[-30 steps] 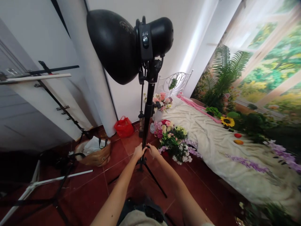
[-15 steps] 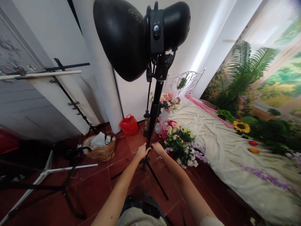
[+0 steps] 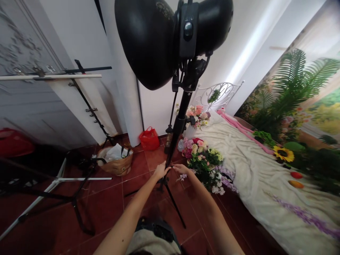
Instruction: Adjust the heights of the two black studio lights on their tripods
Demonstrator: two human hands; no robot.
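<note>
A studio light with a large black dome reflector (image 3: 148, 42) tops a black light stand (image 3: 177, 134) right in front of me. Low on its pole, my left hand (image 3: 160, 171) is wrapped around the tube. Just to the right, my right hand (image 3: 183, 169) has its fingers pinched at a small dark knob (image 3: 172, 166) on the stand's side. The fingers partly hide the knob. Higher up, another clamp knob (image 3: 191, 120) sticks out of the pole. Below my hands, the stand's legs (image 3: 175, 207) spread over the floor.
Artificial flowers (image 3: 203, 156) stand close by my right hand, beside a bed with a cream cover (image 3: 244, 159). Left are a woven basket (image 3: 117, 164), a red bag (image 3: 149, 139), a backdrop frame (image 3: 90, 108) and a white-legged stand (image 3: 57, 181) on red floor tiles (image 3: 106, 209).
My view has turned slightly left, so the surroundings sit further right. The left hand keeps its grip low on the pole; the right fingers have shifted a little at the knob.
</note>
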